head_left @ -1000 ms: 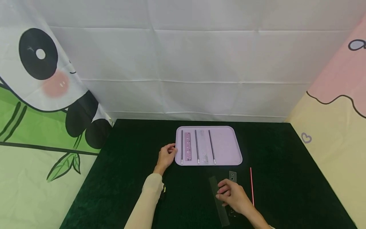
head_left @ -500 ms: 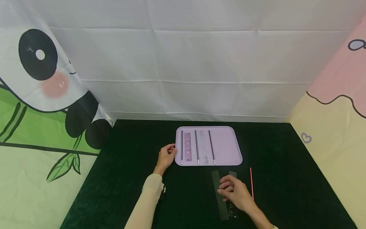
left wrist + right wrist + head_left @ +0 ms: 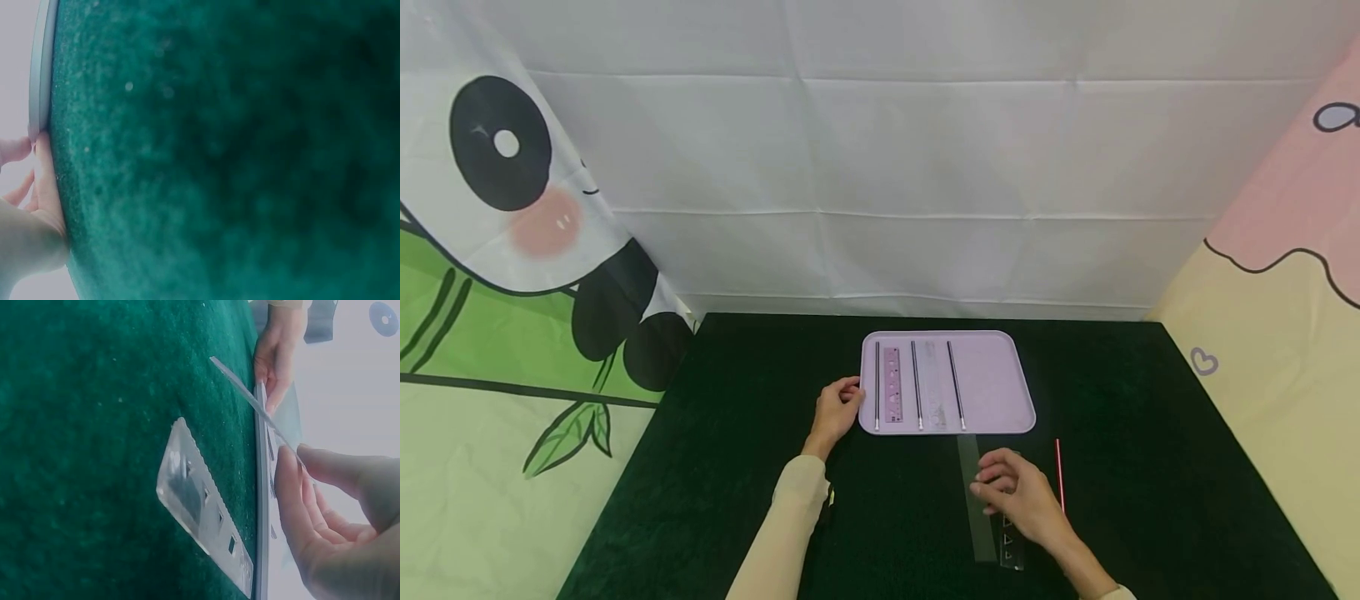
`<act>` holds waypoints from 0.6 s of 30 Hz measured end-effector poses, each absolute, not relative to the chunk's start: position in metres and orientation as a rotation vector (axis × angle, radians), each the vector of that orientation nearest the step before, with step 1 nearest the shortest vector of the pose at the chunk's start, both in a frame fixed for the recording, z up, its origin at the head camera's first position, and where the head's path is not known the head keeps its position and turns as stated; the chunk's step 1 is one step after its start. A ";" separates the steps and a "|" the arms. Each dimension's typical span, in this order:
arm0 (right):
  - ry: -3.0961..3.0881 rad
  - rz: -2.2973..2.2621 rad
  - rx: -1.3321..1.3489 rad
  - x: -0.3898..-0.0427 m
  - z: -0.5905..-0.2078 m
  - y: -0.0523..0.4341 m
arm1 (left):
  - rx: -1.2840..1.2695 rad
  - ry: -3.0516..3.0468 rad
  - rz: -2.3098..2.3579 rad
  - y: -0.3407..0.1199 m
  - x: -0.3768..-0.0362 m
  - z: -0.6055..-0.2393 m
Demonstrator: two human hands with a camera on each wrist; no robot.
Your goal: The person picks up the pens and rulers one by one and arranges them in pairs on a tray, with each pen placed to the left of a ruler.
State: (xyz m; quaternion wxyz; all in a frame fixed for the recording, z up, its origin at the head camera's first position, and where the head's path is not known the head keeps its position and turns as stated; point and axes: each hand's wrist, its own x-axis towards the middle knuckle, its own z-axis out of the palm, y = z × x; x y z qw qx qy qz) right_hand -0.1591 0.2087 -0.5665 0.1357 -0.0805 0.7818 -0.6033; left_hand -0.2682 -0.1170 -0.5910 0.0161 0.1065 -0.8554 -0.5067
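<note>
A lilac tray [image 3: 992, 383] lies on the dark green cloth and holds three thin black sticks [image 3: 916, 383], a purple ruler [image 3: 892, 383] and a clear ruler [image 3: 934, 383]. My left hand [image 3: 838, 406] rests against the tray's left rim [image 3: 39, 69] with its fingers [image 3: 45, 181] touching the edge. My right hand [image 3: 992, 487] pinches a long clear ruler [image 3: 972, 467] just in front of the tray; this clear ruler [image 3: 247, 394] is tilted up off the cloth. A clear stencil ruler [image 3: 1009, 543] lies flat under that hand, and in the right wrist view the stencil ruler [image 3: 203, 512] lies on the cloth.
A thin red stick [image 3: 1059, 475] lies on the cloth right of my right hand. The right part of the tray is bare. White, panda-print and pink-yellow cloth walls enclose the table on three sides.
My right hand has carried the long clear ruler forward toward the tray's front edge, leaving the stencil ruler behind on the cloth. The left hand has not moved.
</note>
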 end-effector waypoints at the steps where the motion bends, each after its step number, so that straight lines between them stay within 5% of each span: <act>1: 2.262 -1.756 -0.231 -0.160 -0.566 0.209 | 0.331 -2.659 -1.576 -0.117 -0.268 -0.591; 18: 2.285 -1.866 -0.249 -0.173 -0.564 0.209 | 0.342 -2.669 -1.590 -0.118 -0.268 -0.590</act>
